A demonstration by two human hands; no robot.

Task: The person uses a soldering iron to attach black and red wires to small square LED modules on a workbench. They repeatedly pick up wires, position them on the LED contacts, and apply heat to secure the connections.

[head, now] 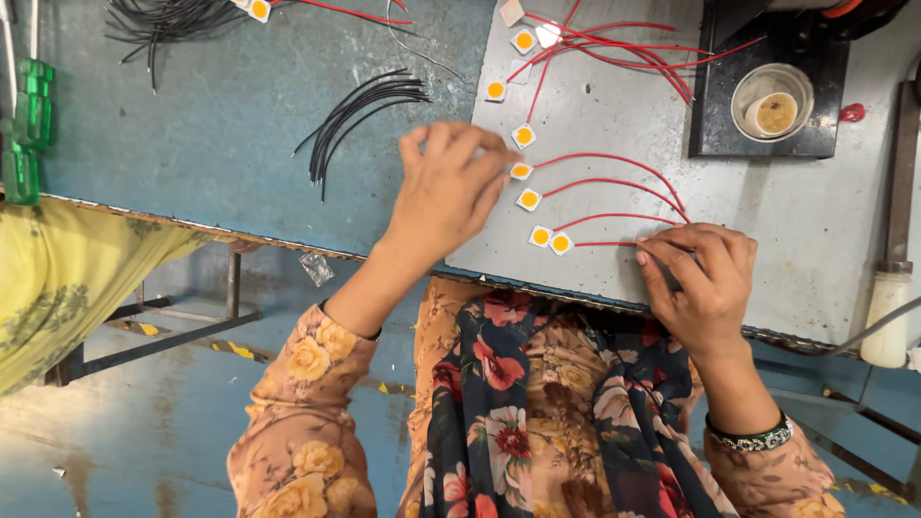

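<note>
Blue-painted bench (221, 144) fills the upper left of the head view, with a grey metal plate (815, 221) laid over its right half. At 1 o'clock on the plate stands a black block (715, 105) carrying a round cup (772, 101). At 9 o'clock a green-handled tool (24, 129) lies at the bench edge, beside yellow cloth (58, 278). Two bundles of black wires (360, 110) lie on the blue surface at 11 o'clock.

The left hand (446, 187) rests near centre, fingers loosely curled and narrow, fingertips touching the small square chip with a yellow centre (520, 171); whether it pinches that chip cannot be told. The right hand (705, 278) sits at 4 o'clock, fingers bent down onto the ends of the red wires (614, 187), pressing them against the plate. These wires run leftward in curves to a row of like chips (540, 235) between the two hands. More chips with red leads (614, 48) lie at 12 o'clock. A white bottle (885, 321) stands at 3 o'clock.
</note>
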